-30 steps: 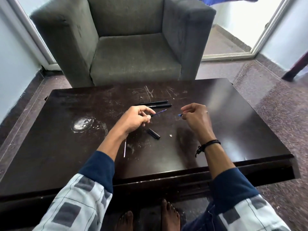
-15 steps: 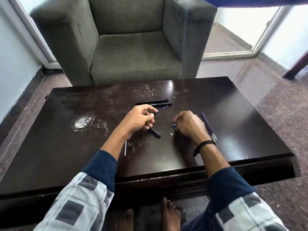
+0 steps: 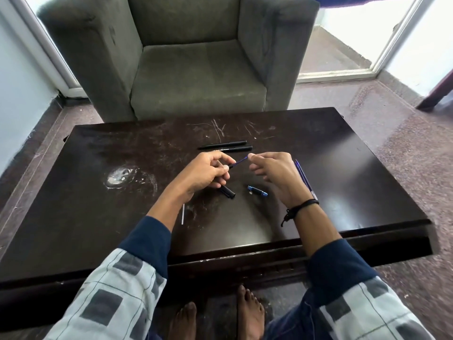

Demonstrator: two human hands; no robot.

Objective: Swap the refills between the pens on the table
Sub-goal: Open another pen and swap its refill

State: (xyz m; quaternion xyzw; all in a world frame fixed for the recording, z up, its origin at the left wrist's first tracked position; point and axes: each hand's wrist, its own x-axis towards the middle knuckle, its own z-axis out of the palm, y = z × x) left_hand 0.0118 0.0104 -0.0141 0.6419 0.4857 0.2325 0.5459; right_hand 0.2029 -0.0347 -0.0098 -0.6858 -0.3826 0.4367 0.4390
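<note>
Left hand (image 3: 203,174) wrapped tight round the black pen barrel (image 3: 230,166), right hand (image 3: 274,175) pinching the blue refill (image 3: 241,160)'s far tip.

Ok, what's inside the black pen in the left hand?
A thin blue refill sticks out of the black pen, its tip pinched by the right hand. The left hand and the pen itself hide how much sits inside.

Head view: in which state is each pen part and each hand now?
left hand, grips black pen barrel
right hand, pinches blue refill end
blue refill, partly out of barrel
two black pens, lying side by side
blue pen piece, lying loose on table
</note>
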